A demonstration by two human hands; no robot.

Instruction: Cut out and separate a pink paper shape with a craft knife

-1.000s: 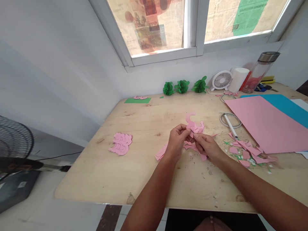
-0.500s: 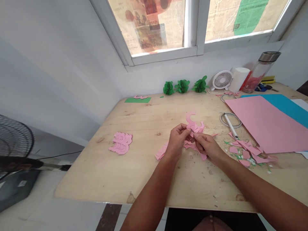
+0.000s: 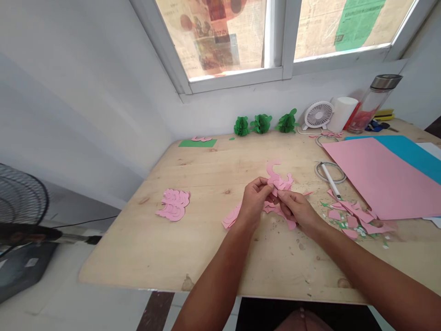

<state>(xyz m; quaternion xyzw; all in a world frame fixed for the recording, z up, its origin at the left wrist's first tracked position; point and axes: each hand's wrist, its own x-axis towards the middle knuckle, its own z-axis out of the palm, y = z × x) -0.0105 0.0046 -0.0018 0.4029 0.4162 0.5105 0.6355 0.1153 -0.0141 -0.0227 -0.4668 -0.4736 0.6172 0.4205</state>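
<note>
Between my two hands is a pink paper cutout with curved, scalloped edges, raised above the table. My left hand pinches its lower left part with thumb and fingers. From the right, my right hand pinches the same cutout close to the left fingertips. More pink paper pieces lie on the table under and beside the hands, partly covered by them. Farther left rests a stack of scalloped pink cutouts.
Pink and green scraps lie at right, near a white pen and a pink sheet over a blue one. Along the wall stand green paper figures, a small fan and a glass bottle. A green sheet lies far left.
</note>
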